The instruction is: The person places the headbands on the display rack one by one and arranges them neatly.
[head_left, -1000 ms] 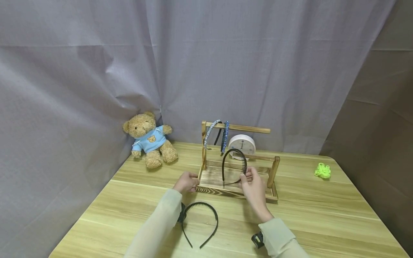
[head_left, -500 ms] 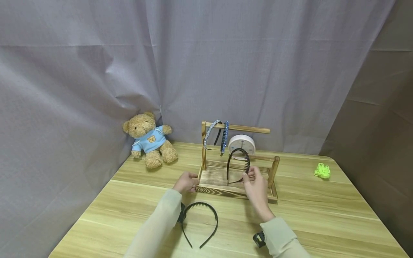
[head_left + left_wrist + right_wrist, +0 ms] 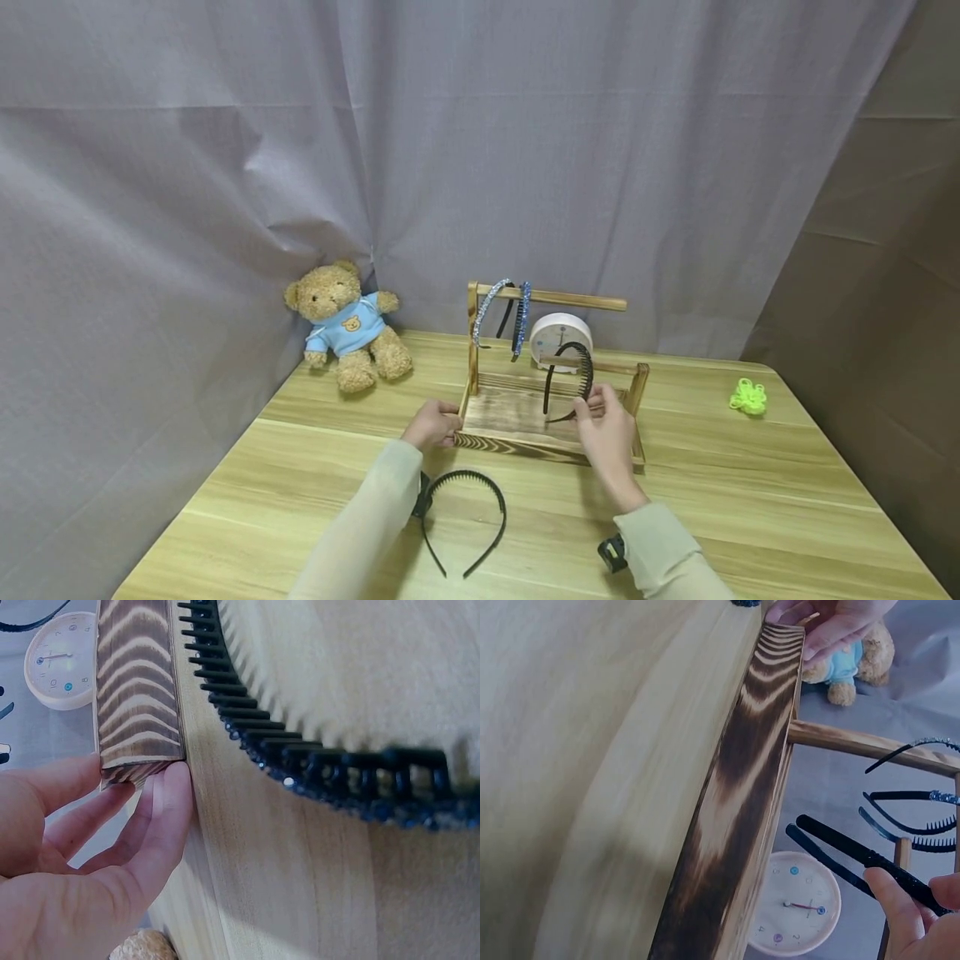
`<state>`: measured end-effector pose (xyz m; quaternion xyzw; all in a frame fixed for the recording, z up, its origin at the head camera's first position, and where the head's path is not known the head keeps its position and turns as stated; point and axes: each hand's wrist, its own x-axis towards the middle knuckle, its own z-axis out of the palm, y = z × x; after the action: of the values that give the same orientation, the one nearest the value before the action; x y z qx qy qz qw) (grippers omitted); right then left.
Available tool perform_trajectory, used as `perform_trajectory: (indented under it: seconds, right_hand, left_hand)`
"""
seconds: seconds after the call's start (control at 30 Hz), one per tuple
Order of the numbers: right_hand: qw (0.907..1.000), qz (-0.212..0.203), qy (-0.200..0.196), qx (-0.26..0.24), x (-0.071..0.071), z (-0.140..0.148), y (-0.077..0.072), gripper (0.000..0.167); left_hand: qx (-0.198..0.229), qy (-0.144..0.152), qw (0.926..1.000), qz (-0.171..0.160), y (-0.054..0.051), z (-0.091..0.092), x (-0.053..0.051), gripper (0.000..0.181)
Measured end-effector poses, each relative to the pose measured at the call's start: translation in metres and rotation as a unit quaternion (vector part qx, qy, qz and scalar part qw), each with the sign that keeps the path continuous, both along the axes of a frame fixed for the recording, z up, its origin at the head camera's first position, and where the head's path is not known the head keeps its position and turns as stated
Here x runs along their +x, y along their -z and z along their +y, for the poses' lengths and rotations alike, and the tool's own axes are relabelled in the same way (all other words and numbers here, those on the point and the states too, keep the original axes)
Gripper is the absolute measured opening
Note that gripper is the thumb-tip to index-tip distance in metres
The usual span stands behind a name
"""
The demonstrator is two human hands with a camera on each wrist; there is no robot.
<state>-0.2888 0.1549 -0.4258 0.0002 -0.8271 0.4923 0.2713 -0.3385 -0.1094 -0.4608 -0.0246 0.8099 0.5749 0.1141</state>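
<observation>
A wooden rack point(image 3: 517, 447) with two rods stands mid-table. My left hand point(image 3: 432, 423) grips its front left corner; in the left wrist view, thumb and fingers lie around the burnt-grain rail point(image 3: 139, 690). My right hand point(image 3: 606, 429) pinches a black toothed headband point(image 3: 588, 367) by one side, upright above the rack's tray. The loop overlaps the lower rod point(image 3: 618, 367); I cannot tell for sure whether the rod runs through it. On the upper rod point(image 3: 577, 299) hang a silvery glitter headband point(image 3: 485, 312) and a blue glitter headband point(image 3: 524, 321).
Another black toothed headband point(image 3: 501, 500) lies on the table in front of the rack, beside the left forearm. Behind the rack stands a white round clock point(image 3: 542, 333). A teddy bear point(image 3: 348, 329) sits at the back left; a neon green flower-like thing point(image 3: 748, 397) lies far right.
My right hand has moved to the right with the black headband, along the lower rod toward the rack's right post. The left hand stays on the rack's corner.
</observation>
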Motion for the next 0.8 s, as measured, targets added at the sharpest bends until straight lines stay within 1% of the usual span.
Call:
perform_trajectory:
  seconds: [0.2, 0.3, 0.5, 0.8]
  right_hand:
    - [1.0, -0.002, -0.003, -0.006, 0.0, 0.005, -0.004, 0.013]
    - [0.9999, -0.005, -0.003, -0.009, 0.0, 0.007, -0.006, 0.013]
    - [0.9999, -0.001, 0.001, -0.01, 0.0, 0.011, -0.005, 0.012]
    - [0.9998, 0.004, 0.017, 0.001, -0.001, 0.018, -0.003, 0.013]
  left_hand:
    - [0.004, -0.005, 1.0, -0.008, -0.003, 0.0, 0.001, 0.042]
    - [0.002, -0.005, 1.0, -0.006, -0.003, 0.001, 0.002, 0.042]
    - [-0.002, -0.005, 1.0, -0.004, -0.002, 0.001, 0.002, 0.041]
    - [0.017, -0.003, 0.9998, -0.006, 0.0, 0.002, 0.001, 0.044]
